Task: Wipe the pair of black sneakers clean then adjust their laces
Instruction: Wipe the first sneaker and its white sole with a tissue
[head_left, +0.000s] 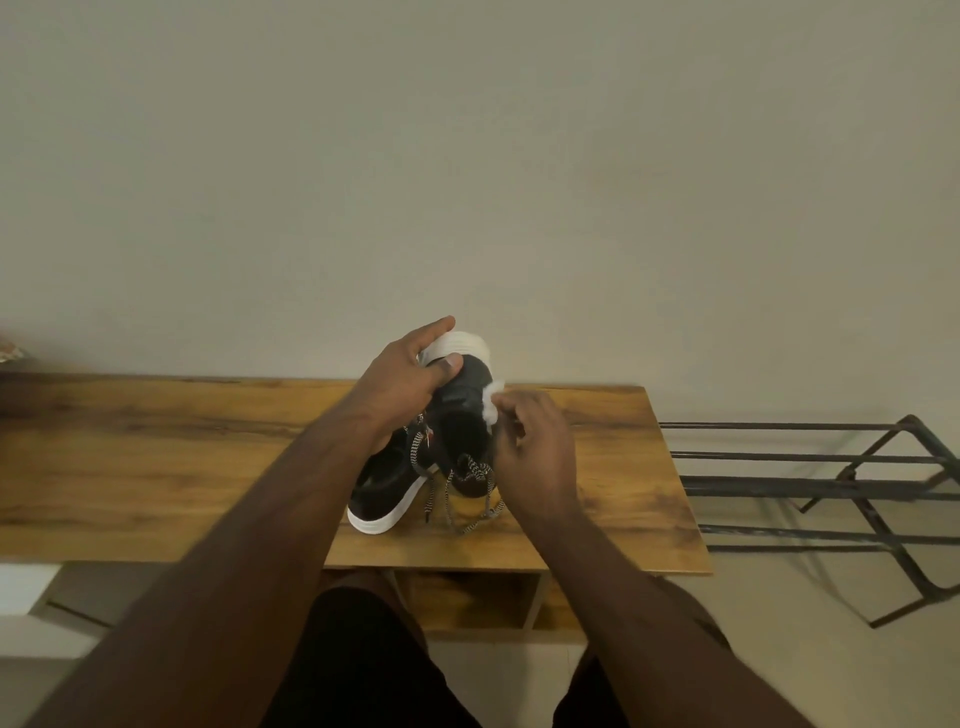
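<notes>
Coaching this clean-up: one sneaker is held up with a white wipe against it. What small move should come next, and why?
Probably drag the white wipe further across the raised sneaker: the right hand pinches it against the upper, the left hand steadies the sole, and the laces hang loose.

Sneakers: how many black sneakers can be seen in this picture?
2. One sneaker is held up toe-high by the left hand, while the right hand presses a white wipe against it. The other sneaker lies on the wooden table, partly hidden by the left forearm.
</notes>
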